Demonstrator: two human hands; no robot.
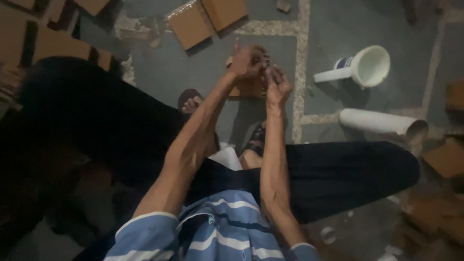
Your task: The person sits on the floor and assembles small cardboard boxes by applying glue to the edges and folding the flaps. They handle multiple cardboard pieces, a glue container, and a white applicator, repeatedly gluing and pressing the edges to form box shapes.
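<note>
1. Floor (270, 63): dull grey slabs w/ pale gritty seams; flat brown cardboard boxes (205, 19) lie at the top edge, more cardboard at the left & right edges.
2. White bucket (369, 65), round & smooth, tipped on its side, mouth facing the camera, looks empty. White pipe (377, 122), a plain cylinder, lies flat below it.
3. Brown block (247, 88) sits on the floor right under the hands; material unclear.
4. Left hand (249, 60) & right hand (278, 86): both arms stretched fwd, hands meeting above the block, fingers bunched & curled together. Too dim & blurred to tell what, if anything, they pinch.
</note>
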